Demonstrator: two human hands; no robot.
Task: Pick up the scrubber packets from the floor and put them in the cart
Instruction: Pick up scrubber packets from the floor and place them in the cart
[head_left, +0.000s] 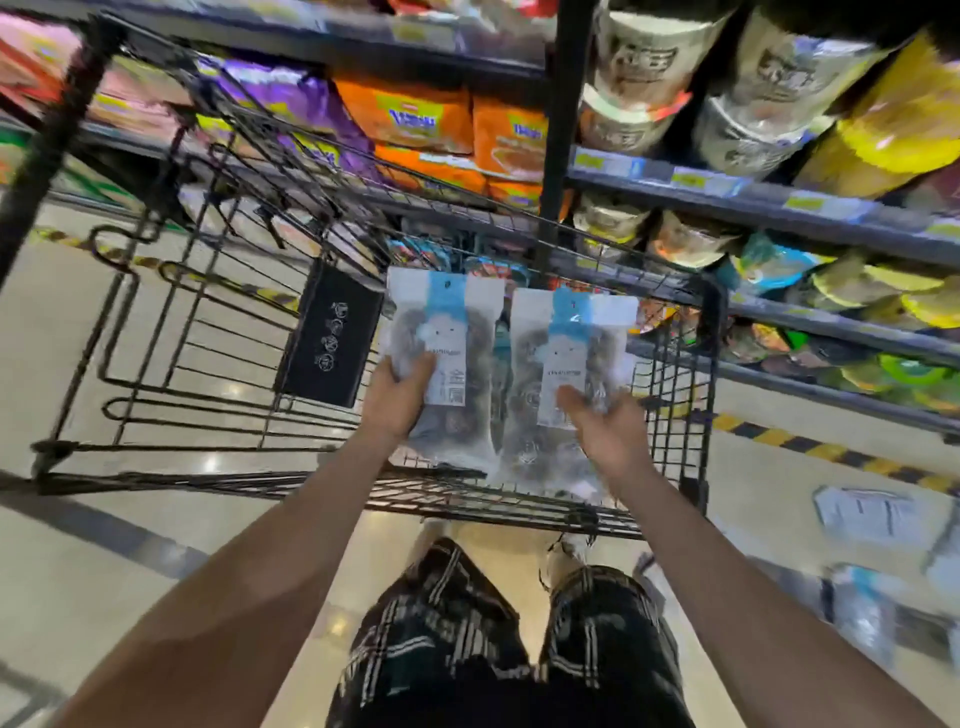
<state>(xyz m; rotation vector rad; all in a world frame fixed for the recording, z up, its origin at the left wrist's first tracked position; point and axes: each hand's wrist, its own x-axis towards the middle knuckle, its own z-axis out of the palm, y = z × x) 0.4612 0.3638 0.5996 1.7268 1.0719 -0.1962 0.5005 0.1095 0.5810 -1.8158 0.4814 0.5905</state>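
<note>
The left hand (399, 397) grips one scrubber packet (443, 358) by its lower left edge, thumb laid across the front of the clear bag and the other fingers hidden behind it. The right hand (605, 428) holds a second scrubber packet (568, 374) from its lower right side, fingers curled over the front near the white label; motion blur hides how tightly they close. The two packets stand upright side by side, edges nearly touching, each with a blue and white header card at the top, away from the hands. Both hang over the wire basket of the cart (218, 332), just inside its near rim, which runs below the wrists. A black panel (332, 340) sits on the cart just left of the left hand. More packets (865, 514) lie on the floor (67, 582), well to the right of the right hand, beneath the stocked shelves (769, 208).
</note>
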